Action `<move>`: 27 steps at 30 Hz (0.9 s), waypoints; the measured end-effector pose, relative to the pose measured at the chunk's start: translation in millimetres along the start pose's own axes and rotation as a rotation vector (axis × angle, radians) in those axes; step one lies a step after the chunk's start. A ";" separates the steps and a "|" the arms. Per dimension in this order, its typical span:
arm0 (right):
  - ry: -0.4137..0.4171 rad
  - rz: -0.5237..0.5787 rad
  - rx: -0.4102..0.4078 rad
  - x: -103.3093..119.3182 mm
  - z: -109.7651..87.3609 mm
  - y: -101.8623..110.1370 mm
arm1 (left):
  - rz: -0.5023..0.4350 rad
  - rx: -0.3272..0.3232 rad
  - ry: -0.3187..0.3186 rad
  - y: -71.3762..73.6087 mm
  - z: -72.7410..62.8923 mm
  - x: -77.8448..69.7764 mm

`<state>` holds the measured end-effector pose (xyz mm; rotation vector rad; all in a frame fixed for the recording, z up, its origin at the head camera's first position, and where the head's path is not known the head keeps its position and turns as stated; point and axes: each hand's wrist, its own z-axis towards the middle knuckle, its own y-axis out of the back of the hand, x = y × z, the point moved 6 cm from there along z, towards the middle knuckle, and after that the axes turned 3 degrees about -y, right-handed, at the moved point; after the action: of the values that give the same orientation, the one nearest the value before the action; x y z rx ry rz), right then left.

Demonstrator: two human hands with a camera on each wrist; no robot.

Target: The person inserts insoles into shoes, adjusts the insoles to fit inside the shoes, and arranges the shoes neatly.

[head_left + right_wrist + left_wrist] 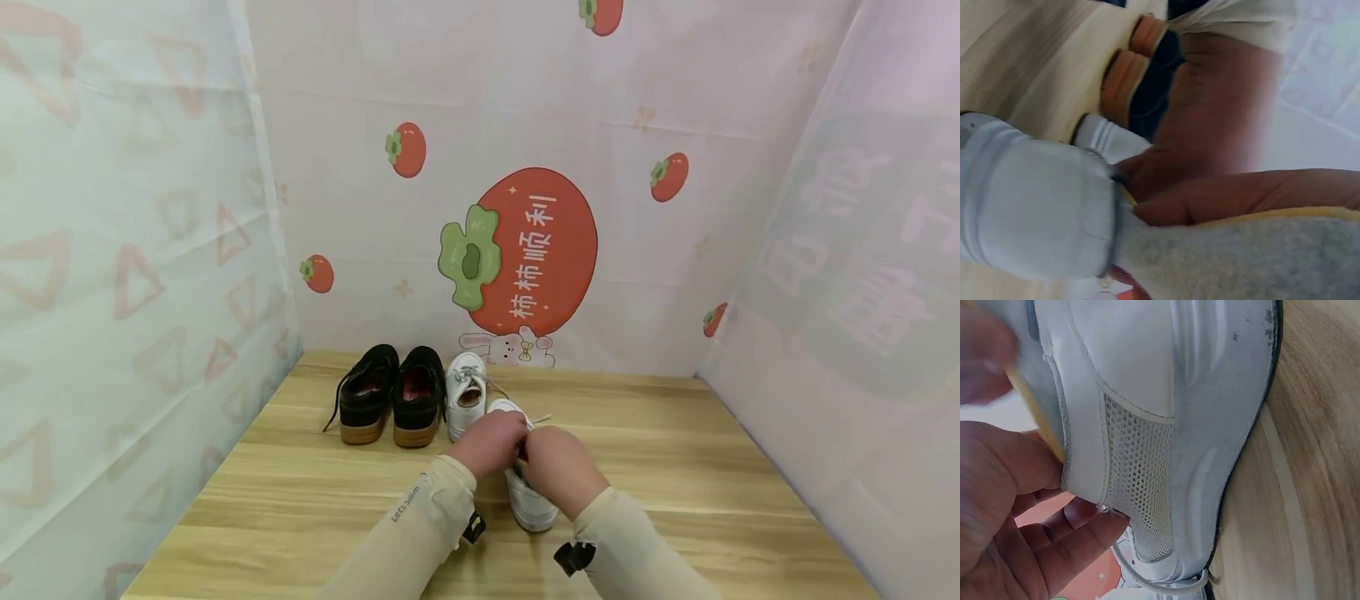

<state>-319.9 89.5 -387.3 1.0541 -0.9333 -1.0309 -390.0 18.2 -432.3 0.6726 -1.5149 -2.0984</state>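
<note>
Both hands are at a white lace-up shoe (532,507) standing on the wooden surface, toe toward the back wall. My left hand (491,443) grips the edge of its opening; in the left wrist view its fingers (1079,544) lie against the upper near the lace. My right hand (562,468) holds a grey felt insole (1260,256) with a yellow edge, partly inside the shoe's opening. The right thumb or finger lies along that edge in the right wrist view. The insole's front end is hidden inside the shoe.
Left of this shoe stands another white shoe (465,393), laces loose. Further left is a pair of black shoes, one black shoe (417,392) beside the other black shoe (366,400). A fabric backdrop (360,208) with printed persimmons encloses the wooden surface (300,517) at back and sides.
</note>
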 end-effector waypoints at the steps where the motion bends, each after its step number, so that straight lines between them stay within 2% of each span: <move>1: -0.005 -0.001 -0.014 -0.3 4.4 -4.5 | -0.001 -0.005 0.010 0.3 -0.2 1.5; 3: -0.017 -0.001 -0.031 -1.1 10.3 -11.8 | -0.014 -0.008 0.031 1.0 -0.9 4.3; 5: -0.029 0.013 -0.009 -1.1 10.5 -15.6 | -0.042 -0.002 0.036 1.4 -1.6 5.1; 9: -0.077 0.013 0.109 1.4 -4.6 -6.9 | -0.079 0.017 0.009 0.8 -1.4 2.7; 12: -0.106 -0.079 0.147 4.3 -17.7 3.7 | -0.080 0.020 -0.013 1.8 -0.6 0.1; 15: -0.104 -0.180 0.088 8.6 -23.6 8.4 | -0.075 0.028 -0.010 2.6 0.0 -0.9; 17: -0.078 -0.203 0.024 11.6 -24.3 8.5 | -0.079 0.041 0.001 1.9 0.1 -1.7; 21: -0.025 -0.168 -0.053 11.0 -21.6 2.2 | -0.111 0.052 0.026 -0.2 0.4 -2.1; 27: 0.060 -0.089 -0.115 5.6 -4.6 -21.9 | -0.138 0.019 0.028 -1.9 -0.5 5.0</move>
<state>-318.5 81.6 -408.9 1.0326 -0.7748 -1.1075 -393.7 15.3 -434.8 0.8322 -1.5143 -2.1677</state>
